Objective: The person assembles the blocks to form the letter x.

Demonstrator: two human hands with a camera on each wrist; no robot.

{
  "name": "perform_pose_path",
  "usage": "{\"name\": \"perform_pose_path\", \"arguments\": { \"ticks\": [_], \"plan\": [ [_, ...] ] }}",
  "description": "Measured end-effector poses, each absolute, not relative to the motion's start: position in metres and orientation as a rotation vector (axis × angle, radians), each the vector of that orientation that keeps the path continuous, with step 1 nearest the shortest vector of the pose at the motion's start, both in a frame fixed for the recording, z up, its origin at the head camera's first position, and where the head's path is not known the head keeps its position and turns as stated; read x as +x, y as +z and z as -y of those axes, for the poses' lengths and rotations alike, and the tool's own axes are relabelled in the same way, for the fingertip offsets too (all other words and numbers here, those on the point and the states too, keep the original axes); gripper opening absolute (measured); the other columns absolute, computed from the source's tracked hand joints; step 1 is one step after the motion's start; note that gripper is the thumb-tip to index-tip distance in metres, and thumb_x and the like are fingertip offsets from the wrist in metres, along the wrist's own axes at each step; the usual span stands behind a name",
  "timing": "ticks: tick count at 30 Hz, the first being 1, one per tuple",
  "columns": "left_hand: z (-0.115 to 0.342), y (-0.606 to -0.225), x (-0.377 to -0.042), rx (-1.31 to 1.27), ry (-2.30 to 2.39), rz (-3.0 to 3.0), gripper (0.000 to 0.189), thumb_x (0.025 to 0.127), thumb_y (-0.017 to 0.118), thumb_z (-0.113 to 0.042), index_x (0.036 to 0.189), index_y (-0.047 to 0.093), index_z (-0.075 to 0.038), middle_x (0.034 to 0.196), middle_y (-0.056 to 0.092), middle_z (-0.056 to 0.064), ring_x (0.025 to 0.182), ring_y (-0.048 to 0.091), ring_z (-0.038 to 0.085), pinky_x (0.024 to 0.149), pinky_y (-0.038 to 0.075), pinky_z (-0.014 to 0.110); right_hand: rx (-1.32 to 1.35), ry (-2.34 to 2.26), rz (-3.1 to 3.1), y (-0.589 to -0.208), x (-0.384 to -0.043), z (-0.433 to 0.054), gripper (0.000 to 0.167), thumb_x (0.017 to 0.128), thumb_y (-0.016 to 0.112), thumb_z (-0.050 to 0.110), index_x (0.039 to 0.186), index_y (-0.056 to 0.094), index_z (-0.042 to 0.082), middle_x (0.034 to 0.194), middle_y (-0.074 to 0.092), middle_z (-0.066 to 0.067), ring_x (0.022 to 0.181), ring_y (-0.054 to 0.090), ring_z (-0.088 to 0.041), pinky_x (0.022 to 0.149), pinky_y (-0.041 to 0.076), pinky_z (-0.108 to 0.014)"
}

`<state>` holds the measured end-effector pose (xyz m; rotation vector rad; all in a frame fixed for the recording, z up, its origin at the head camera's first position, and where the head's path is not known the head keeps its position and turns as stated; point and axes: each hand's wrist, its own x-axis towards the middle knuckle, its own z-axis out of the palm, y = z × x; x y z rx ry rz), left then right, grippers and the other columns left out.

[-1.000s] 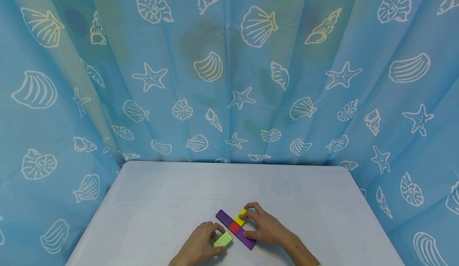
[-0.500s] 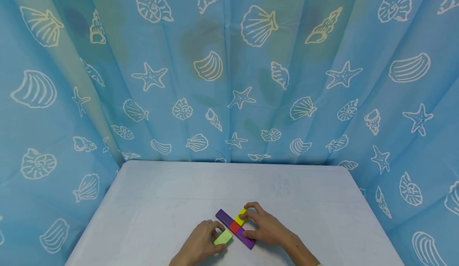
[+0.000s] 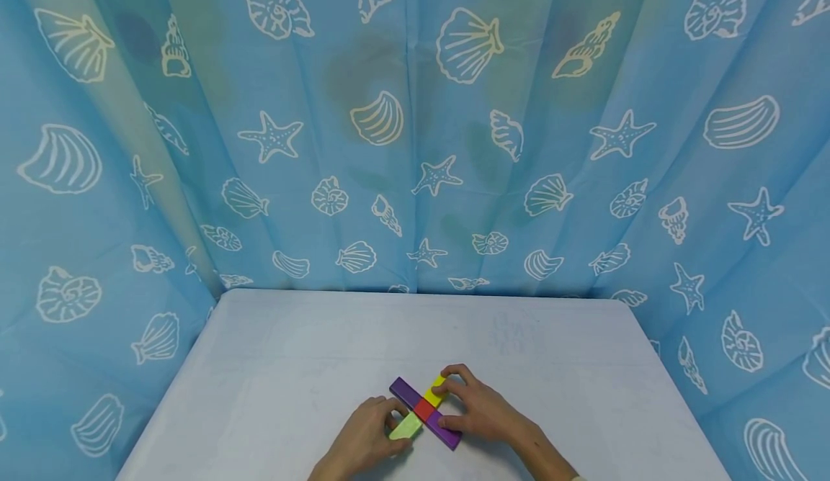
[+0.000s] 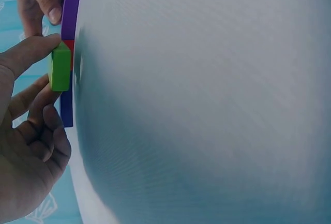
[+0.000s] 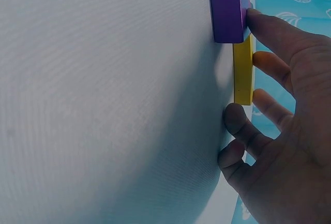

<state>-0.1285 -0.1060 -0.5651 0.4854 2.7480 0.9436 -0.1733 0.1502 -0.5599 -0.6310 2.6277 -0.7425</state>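
Observation:
Two purple blocks (image 3: 405, 392) line up diagonally with a red block (image 3: 424, 410) between them. A yellow block (image 3: 433, 396) extends from the red one's far side. My left hand (image 3: 363, 434) pinches a light green block (image 3: 406, 427) between thumb and fingers, its end up against the red block's near side. My right hand (image 3: 483, 407) has bent fingers over the yellow block and its thumb on the nearer purple block (image 5: 227, 16). In the left wrist view the green block hides part of the red one (image 4: 71, 53).
The blocks lie on a white-covered table (image 3: 311, 337), close to its near edge in the head view. A blue curtain (image 3: 415, 142) with white shell and starfish prints surrounds the table at the back and sides.
My left hand has slid the green block slightly up and right, closing the small gap to the red block. The right hand stays in place on the yellow and purple blocks.

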Motion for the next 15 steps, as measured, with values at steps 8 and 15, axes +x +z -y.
{"name": "perform_pose_path", "arguments": {
  "ticks": [8,15],
  "plan": [
    [0.1034,-0.568,-0.1289,0.492,0.943,-2.777,0.039,0.075,0.086,-0.041,0.105,0.07,-0.022,0.081,0.055,-0.015,0.077,0.049,0.002,0.068,0.044,0.026,-0.638,-0.742,-2.629,-0.5607,-0.174,-0.1499,0.044,0.086,0.075,0.049,0.126,0.065,0.034,0.146,0.038,0.002,0.119,0.055,-0.026,0.099,0.049,-0.052],
    [0.1016,-0.5704,-0.1288,0.475,0.949,-2.784,0.039,0.076,0.085,-0.041,0.104,0.069,-0.021,0.079,0.054,-0.014,0.075,0.048,0.003,0.066,0.043,0.026,-0.661,-0.748,-2.625,-0.56,-0.1738,-0.1502,0.043,0.086,0.075,0.048,0.126,0.065,0.034,0.146,0.038,0.002,0.118,0.056,-0.026,0.099,0.049,-0.052]
  ]
}}
